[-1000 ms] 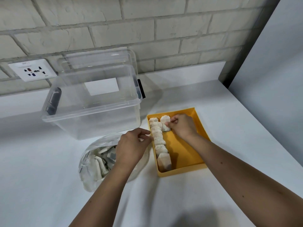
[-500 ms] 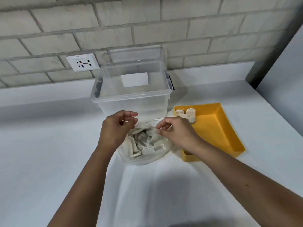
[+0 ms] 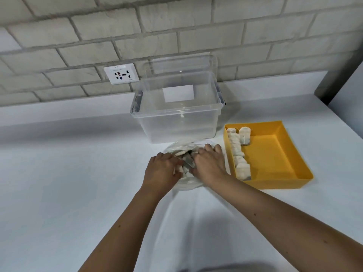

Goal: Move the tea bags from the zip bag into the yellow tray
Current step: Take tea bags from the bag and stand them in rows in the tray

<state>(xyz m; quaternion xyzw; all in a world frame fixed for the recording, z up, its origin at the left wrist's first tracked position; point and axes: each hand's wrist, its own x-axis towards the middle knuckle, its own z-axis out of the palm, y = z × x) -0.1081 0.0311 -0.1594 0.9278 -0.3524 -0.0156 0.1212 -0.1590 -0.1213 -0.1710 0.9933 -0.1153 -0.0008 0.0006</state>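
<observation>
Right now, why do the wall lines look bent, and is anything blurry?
Head view: the wide lens bows the wall; soft shadows lie on the table near the bottom edge; the zip bag contents look slightly smeared; the tray is sharp.

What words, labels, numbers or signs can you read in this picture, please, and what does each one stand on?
Wall socket: small print along its top edge, too blurred to read.
White label on the clear plastic box: appears blank.
Zip bag: dark tags inside, nothing readable.
Tea bags in the yellow tray: no print visible on either.
So no text can be read.
</observation>
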